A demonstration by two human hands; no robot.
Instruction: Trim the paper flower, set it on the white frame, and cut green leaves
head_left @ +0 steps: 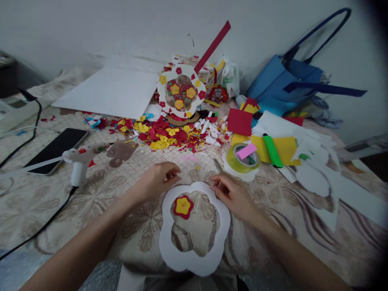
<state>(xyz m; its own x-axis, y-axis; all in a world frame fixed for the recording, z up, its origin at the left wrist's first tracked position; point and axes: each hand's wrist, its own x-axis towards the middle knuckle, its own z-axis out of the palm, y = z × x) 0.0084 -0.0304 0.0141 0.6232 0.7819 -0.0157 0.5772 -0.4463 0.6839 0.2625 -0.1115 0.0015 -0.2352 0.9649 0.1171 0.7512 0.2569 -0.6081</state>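
A white scalloped paper ring [195,263] lies in front of me near the table's front edge. Inside its opening, at the upper left, sits a red paper flower with a smaller yellow flower [183,205] on top. My left hand [157,178] is just beyond the ring's upper left edge, fingers loosely bent, a gap showing between them and the thumb. At the ring's upper right edge is my right hand [230,192], its curled fingertips apart and the thumb close to the paper; I cannot tell whether it touches. A thin metal tool [217,165] lies just past the right fingers.
A glue gun [79,163] and phone [56,150] lie left. Behind are paper scraps [163,135], a flower-decorated paper fan [178,111] with a red strip, and white board [112,91]. To the right are tape [242,159], a green marker [273,150], paper sheets and a blue bag [281,81].
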